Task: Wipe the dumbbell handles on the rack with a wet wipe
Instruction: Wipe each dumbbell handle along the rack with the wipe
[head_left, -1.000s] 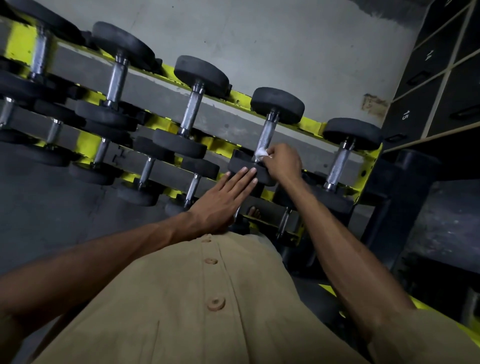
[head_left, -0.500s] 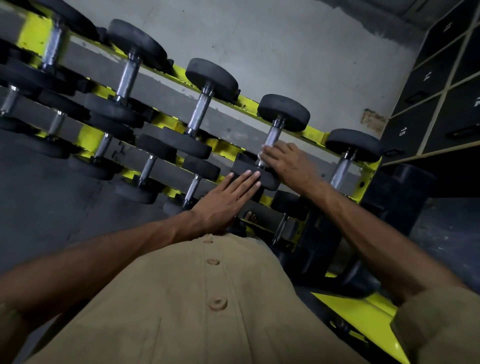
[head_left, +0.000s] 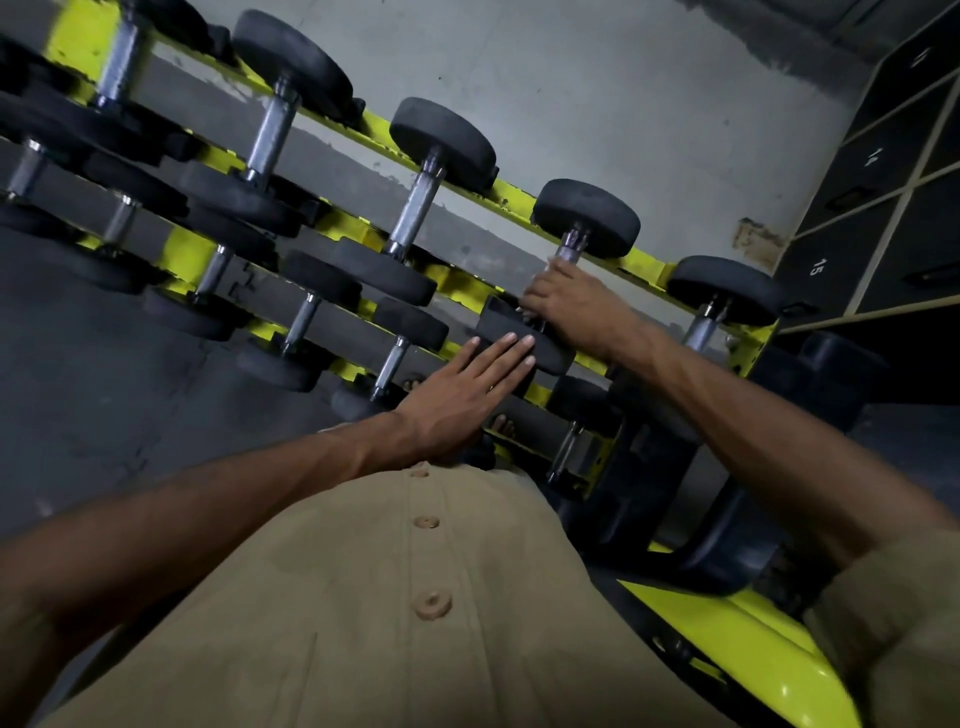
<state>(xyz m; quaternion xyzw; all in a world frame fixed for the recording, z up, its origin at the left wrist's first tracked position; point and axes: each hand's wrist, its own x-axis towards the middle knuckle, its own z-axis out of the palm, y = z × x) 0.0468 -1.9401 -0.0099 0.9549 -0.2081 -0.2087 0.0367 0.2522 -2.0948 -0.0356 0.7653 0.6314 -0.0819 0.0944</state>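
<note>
Left hand (head_left: 457, 400) lies flat, fingers straight, steadying the near black weight head (head_left: 524, 332) on the yellow rack (head_left: 644, 262); right hand (head_left: 571, 306) curls around that dumbbell's steel handle (head_left: 569, 249), wipe hidden; likely heavy, rigid, best gripped mid-handle.

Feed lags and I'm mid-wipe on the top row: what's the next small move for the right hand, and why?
Probably slide the right hand up the handle toward the far weight head. It grips the lower stretch, and bare metal shows only above its fingers. The left hand lies flat on the near head, steadying it. The wipe itself is hidden.
</note>
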